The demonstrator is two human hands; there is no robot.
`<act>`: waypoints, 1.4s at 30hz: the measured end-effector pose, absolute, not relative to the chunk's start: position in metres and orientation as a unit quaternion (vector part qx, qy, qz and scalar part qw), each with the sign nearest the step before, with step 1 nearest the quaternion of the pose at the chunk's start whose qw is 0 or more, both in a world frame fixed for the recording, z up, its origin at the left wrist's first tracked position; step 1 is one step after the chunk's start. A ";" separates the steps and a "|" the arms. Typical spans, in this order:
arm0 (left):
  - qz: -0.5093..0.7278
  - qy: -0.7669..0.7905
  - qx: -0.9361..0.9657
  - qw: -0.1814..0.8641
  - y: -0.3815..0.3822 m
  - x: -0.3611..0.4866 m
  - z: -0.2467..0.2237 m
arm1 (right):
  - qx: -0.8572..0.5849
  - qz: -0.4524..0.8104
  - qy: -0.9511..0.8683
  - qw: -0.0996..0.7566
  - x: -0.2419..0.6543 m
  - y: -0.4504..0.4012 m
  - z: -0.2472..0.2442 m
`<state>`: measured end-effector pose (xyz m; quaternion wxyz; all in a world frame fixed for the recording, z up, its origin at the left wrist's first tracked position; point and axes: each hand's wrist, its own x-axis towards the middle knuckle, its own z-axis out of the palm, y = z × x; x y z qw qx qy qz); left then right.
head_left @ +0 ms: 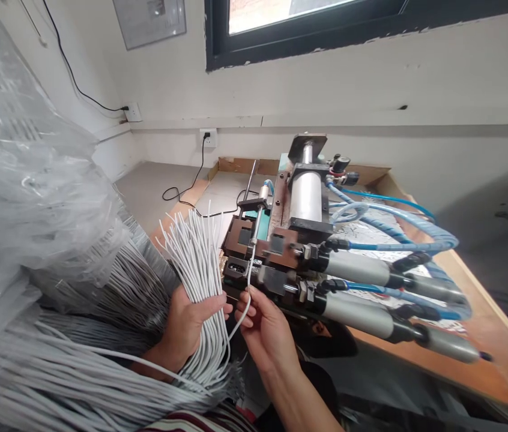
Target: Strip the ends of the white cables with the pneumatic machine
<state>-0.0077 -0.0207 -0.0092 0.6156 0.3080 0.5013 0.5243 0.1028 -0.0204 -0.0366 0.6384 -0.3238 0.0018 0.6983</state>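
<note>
My left hand is wrapped round a thick bundle of light grey cables, whose free ends fan out upward. Between the thumb and fingers of my right hand is one single cable, which bends up from the bundle. That cable's upper end reaches into the jaws of a pneumatic machine, just beyond my fingertips. Whether the jaws touch it I cannot tell. A silver upright cylinder and two horizontal cylinders belong to the machine.
Many more grey cables lie at my left, partly under clear plastic sheeting. Blue air hoses loop on the right. The wooden-edged bench holds white scraps behind the cylinders. A black power cord runs to a wall socket.
</note>
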 end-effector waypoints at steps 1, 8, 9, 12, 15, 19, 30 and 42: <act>0.526 0.499 0.312 0.614 -0.021 -0.008 -0.010 | -0.328 0.697 0.003 0.638 0.103 -0.020 -0.037; 0.523 0.469 0.368 0.610 -0.026 -0.007 -0.015 | -0.371 0.688 -0.115 0.613 0.099 -0.023 -0.032; 0.515 0.469 0.379 0.610 -0.027 -0.008 -0.016 | -0.375 0.683 -0.152 0.608 0.098 -0.024 -0.031; 0.507 0.466 0.405 0.602 -0.030 -0.010 -0.021 | -0.389 0.653 -0.230 0.607 0.096 -0.027 -0.030; 0.518 0.476 0.406 0.584 -0.032 -0.013 -0.025 | -0.416 0.617 -0.240 0.624 0.095 -0.032 -0.036; 0.523 0.500 0.373 0.581 -0.033 -0.017 -0.025 | -0.438 0.595 -0.229 0.634 0.097 -0.041 -0.047; 0.525 0.496 0.333 0.607 -0.034 -0.016 -0.021 | -0.448 0.613 -0.178 0.626 0.103 -0.039 -0.046; 0.513 0.489 0.379 0.595 -0.037 -0.017 -0.026 | -0.380 0.704 -0.201 0.565 0.098 -0.034 -0.039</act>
